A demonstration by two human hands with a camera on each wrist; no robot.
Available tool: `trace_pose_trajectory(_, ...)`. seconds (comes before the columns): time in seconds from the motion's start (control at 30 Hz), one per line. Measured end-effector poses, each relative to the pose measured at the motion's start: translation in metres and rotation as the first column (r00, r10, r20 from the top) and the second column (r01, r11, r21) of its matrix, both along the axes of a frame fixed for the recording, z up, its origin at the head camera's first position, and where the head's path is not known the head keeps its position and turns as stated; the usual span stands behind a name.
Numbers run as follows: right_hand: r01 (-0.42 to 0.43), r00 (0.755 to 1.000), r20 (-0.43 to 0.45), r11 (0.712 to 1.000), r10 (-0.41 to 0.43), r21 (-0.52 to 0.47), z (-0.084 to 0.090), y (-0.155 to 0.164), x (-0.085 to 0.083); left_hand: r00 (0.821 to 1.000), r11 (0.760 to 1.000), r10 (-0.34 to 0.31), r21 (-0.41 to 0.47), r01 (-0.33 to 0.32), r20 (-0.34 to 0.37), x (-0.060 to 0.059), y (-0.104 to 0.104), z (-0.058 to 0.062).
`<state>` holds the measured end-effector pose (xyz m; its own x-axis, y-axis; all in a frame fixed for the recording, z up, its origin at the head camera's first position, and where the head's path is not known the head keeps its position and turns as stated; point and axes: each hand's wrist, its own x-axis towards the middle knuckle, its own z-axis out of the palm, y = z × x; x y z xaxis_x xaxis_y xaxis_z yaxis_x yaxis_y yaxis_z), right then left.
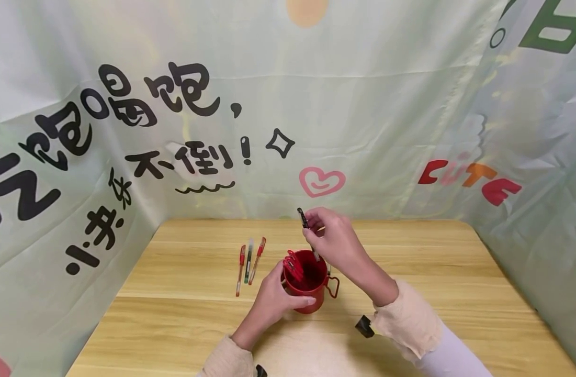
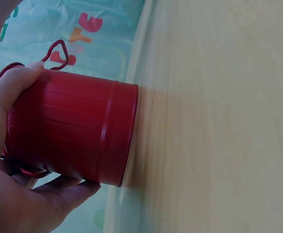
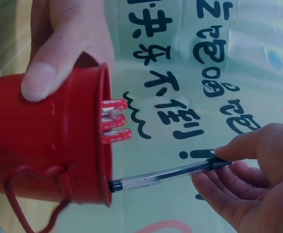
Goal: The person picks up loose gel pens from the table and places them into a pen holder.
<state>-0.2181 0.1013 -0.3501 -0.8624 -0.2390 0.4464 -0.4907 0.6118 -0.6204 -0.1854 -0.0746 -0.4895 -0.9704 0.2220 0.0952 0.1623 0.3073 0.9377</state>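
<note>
A red metal cup [image 1: 310, 306] with a wire handle stands upright on the table, and my left hand [image 1: 271, 296] grips its side. In the left wrist view, fingers and thumb spread around the cup [image 2: 73, 126]. Several red pens [image 1: 293, 267] lean together inside, against its left wall. Over the right part of the mouth, my right hand [image 1: 337, 238] pinches a clear-barrelled pen with black ends [image 3: 160, 175] near its upper end. The lower end of that pen is at the cup's rim; whether it touches is hard to tell.
Left of the cup, two red-capped pens [image 1: 239, 269] and a dark pen with a green end [image 1: 248, 264] lie on the wooden table [image 1: 174, 324]. Another pen [image 1: 328, 269] shows partly behind the cup's right side. A printed cloth [image 1: 372, 131] hangs around the table's back and sides.
</note>
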Motion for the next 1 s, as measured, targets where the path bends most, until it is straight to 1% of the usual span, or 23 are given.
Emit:
trace_pose_trajectory(0.27,-0.025,0.998,0.049,1.0,0.024,0.018,-0.013,-0.006,0.0,1.0,1.0,-0.001,-0.026,0.001,-0.006,0.0,-0.001,-0.001)
trace_pose_trajectory(0.43,-0.014,0.998,0.059,0.999,0.011,0.042,-0.02,-0.008,-0.001,1.0,1.0,-0.003,-0.029,0.003,-0.006,0.0,-0.001,0.0)
trace_pose_trajectory(0.67,-0.008,0.998,0.068,0.995,0.001,0.098,-0.034,-0.01,-0.005,1.0,0.999,0.002,-0.035,-0.001,0.003,0.0,-0.001,-0.001)
trace_pose_trajectory(0.8,-0.005,0.997,0.073,0.992,-0.004,0.13,-0.038,-0.011,-0.005,1.0,0.999,0.005,-0.039,-0.005,-0.006,0.0,-0.001,-0.002)
trace_pose_trajectory(1.0,0.0,0.995,0.094,0.986,-0.016,0.165,-0.041,-0.012,-0.006,1.0,0.999,0.004,-0.035,-0.004,0.007,0.0,-0.002,-0.001)
